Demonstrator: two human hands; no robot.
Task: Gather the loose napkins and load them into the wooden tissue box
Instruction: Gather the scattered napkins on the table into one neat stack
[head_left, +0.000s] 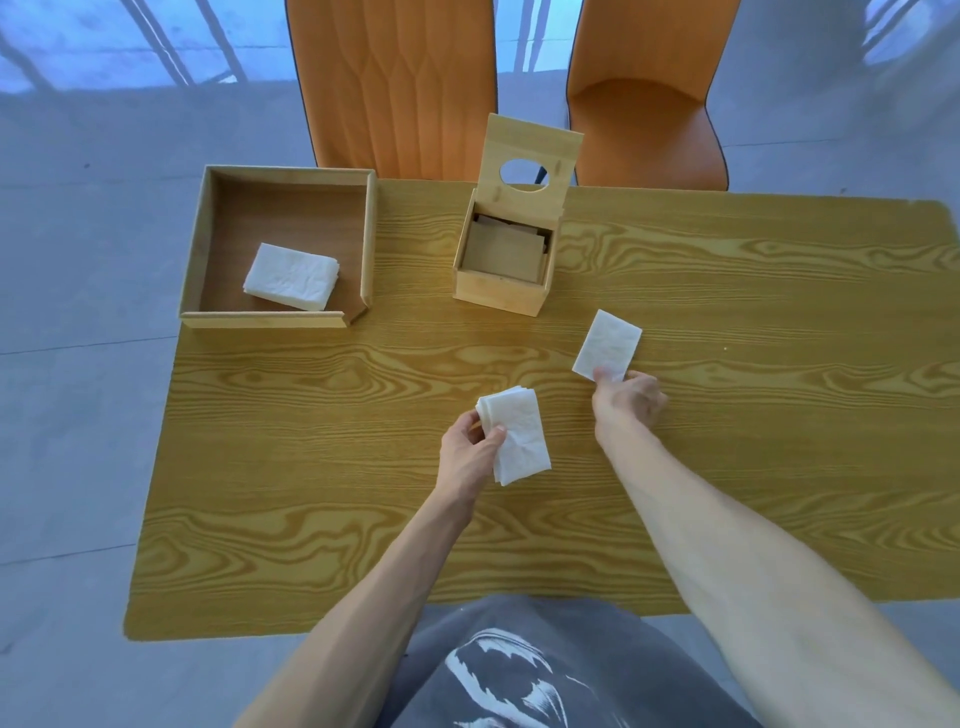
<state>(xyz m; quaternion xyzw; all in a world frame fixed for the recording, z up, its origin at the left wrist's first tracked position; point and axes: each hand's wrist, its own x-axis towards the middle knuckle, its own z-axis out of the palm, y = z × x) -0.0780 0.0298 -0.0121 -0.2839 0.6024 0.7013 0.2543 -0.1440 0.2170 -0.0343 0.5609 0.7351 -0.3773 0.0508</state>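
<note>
My left hand (470, 451) grips a small stack of white napkins (517, 435) just above the middle of the wooden table (311, 467). My right hand (628, 397) pinches the near edge of a single white napkin (609, 344) to the right of the stack. The wooden tissue box (501, 291) stands beyond both hands with its lid (530, 161), which has an oval hole, tipped up and open; a loose wooden plate lies inside. Another pile of folded napkins (292, 276) rests in the wooden tray (200, 249) at the far left.
Two orange chairs (395, 88) (644, 124) stand against the table's far edge behind the tray and box. The tray overhangs the table's left edge. Grey floor surrounds the table.
</note>
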